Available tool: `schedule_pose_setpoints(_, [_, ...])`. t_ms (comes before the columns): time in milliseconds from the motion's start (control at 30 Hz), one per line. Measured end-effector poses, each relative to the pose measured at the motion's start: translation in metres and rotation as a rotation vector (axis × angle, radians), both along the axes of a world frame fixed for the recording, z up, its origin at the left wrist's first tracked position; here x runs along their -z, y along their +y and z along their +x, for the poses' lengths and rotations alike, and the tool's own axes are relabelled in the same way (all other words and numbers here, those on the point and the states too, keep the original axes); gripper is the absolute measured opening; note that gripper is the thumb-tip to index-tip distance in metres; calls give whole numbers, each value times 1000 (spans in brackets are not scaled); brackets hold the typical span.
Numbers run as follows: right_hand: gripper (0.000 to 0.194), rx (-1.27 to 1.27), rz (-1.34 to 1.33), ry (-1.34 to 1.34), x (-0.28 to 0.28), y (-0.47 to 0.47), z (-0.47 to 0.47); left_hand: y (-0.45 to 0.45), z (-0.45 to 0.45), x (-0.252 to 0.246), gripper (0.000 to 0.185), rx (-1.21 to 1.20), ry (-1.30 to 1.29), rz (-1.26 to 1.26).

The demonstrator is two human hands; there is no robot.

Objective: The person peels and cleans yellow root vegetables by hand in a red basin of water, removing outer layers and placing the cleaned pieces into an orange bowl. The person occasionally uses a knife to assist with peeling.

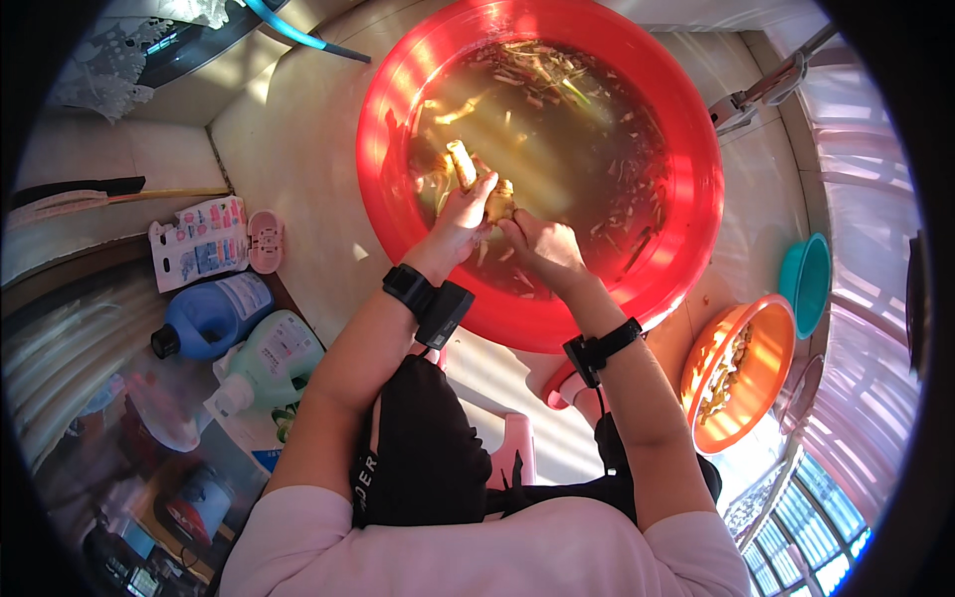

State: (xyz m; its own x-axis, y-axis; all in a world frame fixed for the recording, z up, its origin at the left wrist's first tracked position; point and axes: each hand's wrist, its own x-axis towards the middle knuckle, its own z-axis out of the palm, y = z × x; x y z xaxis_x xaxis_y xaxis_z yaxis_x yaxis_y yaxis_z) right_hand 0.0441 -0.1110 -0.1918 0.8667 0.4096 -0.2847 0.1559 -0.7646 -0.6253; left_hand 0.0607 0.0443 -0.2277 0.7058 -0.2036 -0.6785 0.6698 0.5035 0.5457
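Observation:
A large red plastic basin (701,194) holds murky water with plant scraps floating in it. Over its near left part, my left hand (462,220) grips a pale yellow, knobbly root piece (462,164), possibly ginger, whose branches stick up past the thumb. My right hand (543,242) meets the same root from the right, with thumb and fingers pinched at its lower end. Whether those fingers also hold a small tool is hidden. More pale pieces lie in the water left of the hands. Both wrists wear black straps with small devices.
At the right, an orange basin (780,321) holds cut yellowish pieces, beside a teal basin (806,287). Left stand a blue jug (213,313), a pale green detergent bottle (272,358) and a pink-and-white pouch (201,242). A blue hose (287,26) hangs at the upper left. A pink stool (515,448) is below.

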Motion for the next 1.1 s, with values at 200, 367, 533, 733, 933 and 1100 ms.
schedule_pose_setpoints(200, [30, 319, 75, -47, 4, 20, -15, -17, 0, 7, 24, -237, -60, 172])
schedule_pose_setpoints(367, [33, 445, -44, -32, 3, 39, -18, -18, 4, 25, 21, -209, -388, 765])
schedule_pose_setpoints(533, [36, 520, -112, 108, 0, 49, -17, -18, 0, 25, 26, -323, -539, 687])
schedule_pose_setpoints(733, [41, 534, -62, 171, 7, 55, -11, -18, 3, 17, 20, -323, -532, 632])
schedule_pose_setpoints(933, [43, 611, 206, 360, 22, 52, -9, -19, 1, 20, 7, -355, -512, 555])
schedule_pose_setpoints(1100, [48, 681, 359, 481, 24, 51, -7, -16, 0, 25, 13, -275, -533, 668])
